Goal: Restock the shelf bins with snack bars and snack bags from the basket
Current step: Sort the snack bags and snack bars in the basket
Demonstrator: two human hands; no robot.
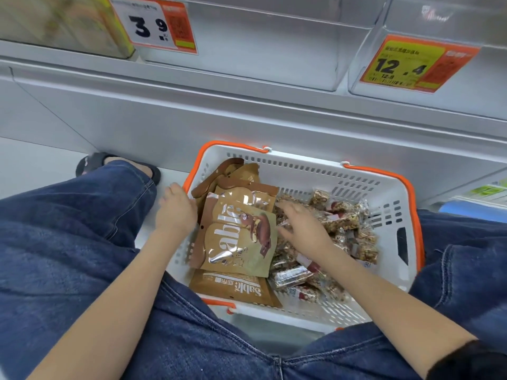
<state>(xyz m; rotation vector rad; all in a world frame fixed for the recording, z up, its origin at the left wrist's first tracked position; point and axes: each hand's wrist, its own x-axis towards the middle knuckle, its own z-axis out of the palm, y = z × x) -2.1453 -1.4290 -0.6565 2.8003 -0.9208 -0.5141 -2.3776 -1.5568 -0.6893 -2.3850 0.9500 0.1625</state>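
White plastic with orange rims and handles forms one basket (356, 171), seen from above between two knees in blue jeans (68, 229). At least four brown snack bags (241, 237) are stacked in its 9 o'clock half; the exact count is hidden by overlap. A loose heap of clear-wrapped snack bars (343, 218), too jumbled to be counted, fills the middle toward 3 o'clock. The left hand (175, 209) is laid at the basket's 9 o'clock rim, fingers bent against the bag stack's edge; whether anything is gripped cannot be told. The right hand (304, 226) is spread over the bars, fingers straight, nothing held. At 12 o'clock, two clear shelf bins (260, 50) are seen, with two price tags (153, 23). One sandalled foot (93, 161) is visible at 10 o'clock.
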